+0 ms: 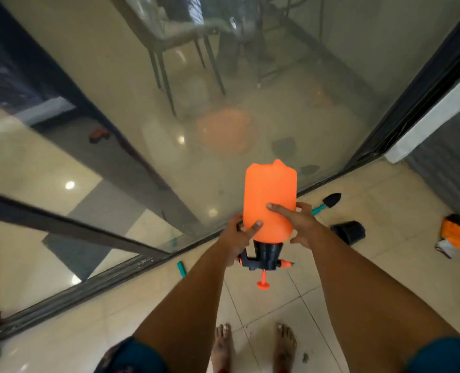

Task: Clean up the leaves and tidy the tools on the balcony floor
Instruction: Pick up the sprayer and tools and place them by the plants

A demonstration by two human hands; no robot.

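I hold an orange pump sprayer bottle [270,195] upside down in front of me, its dark blue pump head and orange nozzle pointing toward the floor. My left hand [237,238] grips the black trigger handle at the bottle's neck, index finger lying on the orange body. My right hand [296,223] holds the bottle's lower right side, fingers spread over it. On the tiled floor lie a small black trowel with a teal handle [328,201], a black plastic pot on its side [349,232] and a teal tool handle [181,269].
A glass sliding door [223,117] with a dark frame and floor track runs diagonally in front of me, with chairs behind it. An orange and dark cloth-like heap [456,234] lies at the right. My bare feet stand on the tiles, with a dirt speck [305,358] beside them.
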